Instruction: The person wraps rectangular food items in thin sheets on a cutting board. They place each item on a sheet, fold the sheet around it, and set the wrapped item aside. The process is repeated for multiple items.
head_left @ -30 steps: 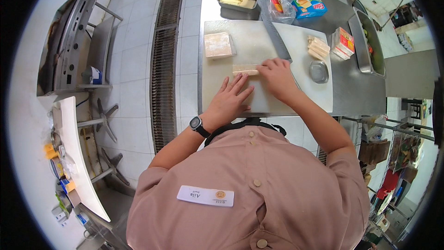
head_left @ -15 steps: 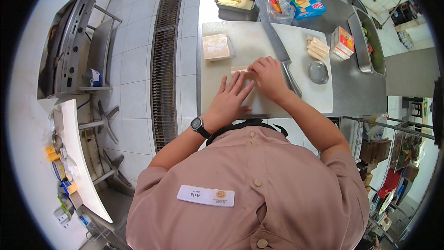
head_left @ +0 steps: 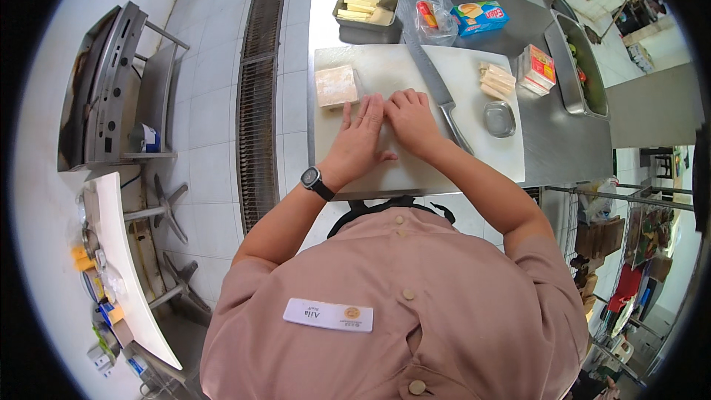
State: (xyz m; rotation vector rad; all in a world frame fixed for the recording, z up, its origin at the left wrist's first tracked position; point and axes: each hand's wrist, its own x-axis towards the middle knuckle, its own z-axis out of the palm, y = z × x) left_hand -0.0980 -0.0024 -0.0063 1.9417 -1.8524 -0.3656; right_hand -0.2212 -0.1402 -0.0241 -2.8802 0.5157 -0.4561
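The pale square stack (head_left: 335,87) is set on the left part of the white cutting board (head_left: 498,164) on the worktop (head_left: 566,154), just beside the fingertips of the left hand (head_left: 357,138), whose grip is laid out flat with fingers extended; whether anything is pinched in the bunched right hand (head_left: 416,127) cannot be told. The stack is judged to be made of light, soft, easily torn layers, best lifted singly by a corner without squeezing.
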